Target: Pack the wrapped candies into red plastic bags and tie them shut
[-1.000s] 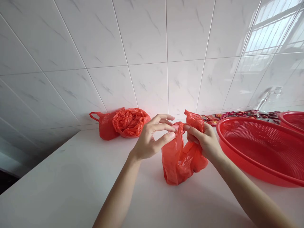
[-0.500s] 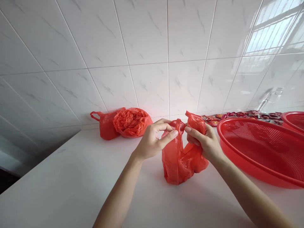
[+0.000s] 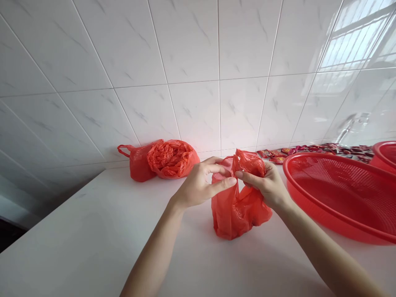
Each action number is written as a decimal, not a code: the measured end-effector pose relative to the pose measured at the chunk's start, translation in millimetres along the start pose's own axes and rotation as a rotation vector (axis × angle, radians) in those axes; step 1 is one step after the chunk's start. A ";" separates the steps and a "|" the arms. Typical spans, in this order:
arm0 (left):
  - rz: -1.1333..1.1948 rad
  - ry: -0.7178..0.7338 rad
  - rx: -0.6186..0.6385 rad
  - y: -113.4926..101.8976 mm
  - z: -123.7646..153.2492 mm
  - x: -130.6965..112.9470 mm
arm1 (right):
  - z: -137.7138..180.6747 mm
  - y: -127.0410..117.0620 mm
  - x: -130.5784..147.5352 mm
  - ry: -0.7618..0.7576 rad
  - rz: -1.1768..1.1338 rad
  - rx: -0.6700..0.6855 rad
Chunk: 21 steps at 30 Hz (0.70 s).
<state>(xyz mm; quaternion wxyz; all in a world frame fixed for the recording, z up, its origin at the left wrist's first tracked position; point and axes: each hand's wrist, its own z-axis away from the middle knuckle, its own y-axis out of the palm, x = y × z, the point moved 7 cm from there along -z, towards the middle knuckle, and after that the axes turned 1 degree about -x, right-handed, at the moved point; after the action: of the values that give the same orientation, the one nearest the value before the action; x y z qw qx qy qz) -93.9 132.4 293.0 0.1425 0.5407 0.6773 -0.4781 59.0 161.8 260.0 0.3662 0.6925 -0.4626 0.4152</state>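
A small red plastic bag (image 3: 238,214) stands on the white counter (image 3: 93,231) in the middle of the view. My left hand (image 3: 201,183) pinches the bag's left handle between thumb and fingers. My right hand (image 3: 266,183) is closed round the crumpled right handle at the bag's top. The two hands almost touch above the bag. What is inside the bag is hidden.
A larger red bag (image 3: 161,159) stuffed with crumpled red bags lies against the tiled wall at the back. A big red mesh basket (image 3: 337,194) sits at the right, a second one (image 3: 385,152) behind it. Small red wrapped packets (image 3: 309,149) lie along the wall.
My left hand's fingers have closed onto the bag's left handle. Both hands have drawn the handles closer together above the bag.
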 end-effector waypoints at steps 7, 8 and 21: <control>0.086 -0.034 -0.016 -18.0 -0.6 4.9 | -4.0 -6.7 -0.3 0.009 -0.094 -0.026; 0.096 -0.036 -0.010 -20.5 -0.8 5.6 | -4.5 -7.4 0.1 0.006 -0.101 -0.028; 0.176 -0.037 -0.028 -1.2 -2.0 -3.6 | -2.3 -4.4 1.1 -0.002 -0.050 -0.018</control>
<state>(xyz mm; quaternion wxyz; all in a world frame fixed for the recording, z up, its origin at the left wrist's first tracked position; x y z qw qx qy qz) -92.9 131.9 297.1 0.2040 0.5873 0.6310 -0.4640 62.9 164.8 261.3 0.3821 0.7009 -0.4493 0.4011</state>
